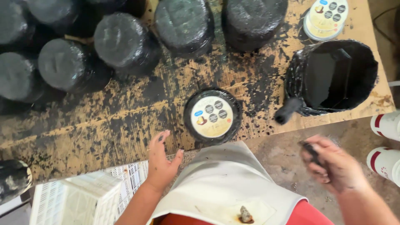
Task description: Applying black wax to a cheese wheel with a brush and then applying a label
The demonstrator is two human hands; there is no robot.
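White apron (pixel 225 183) nearest; left hand (pixel 160 160) spread, empty; right hand (pixel 333 164) pinching dark brush (pixel 310 150); two labelled cheeses (pixel 212 116); one black tub (pixel 333 77).

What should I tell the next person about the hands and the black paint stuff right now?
Left hand: open and empty, fingers paint-stained, hovering by the cardboard sheet near the round labelled tub.
Right hand: closed around a small dark object, too blurred to identify.
The labelled tub has black sides and a bare label on top. The black paint bucket sits at the right with a roller handle sticking out.
Done: several black-coated tubs stand at the back.
Left: another labelled tub at the top right looks unpainted.
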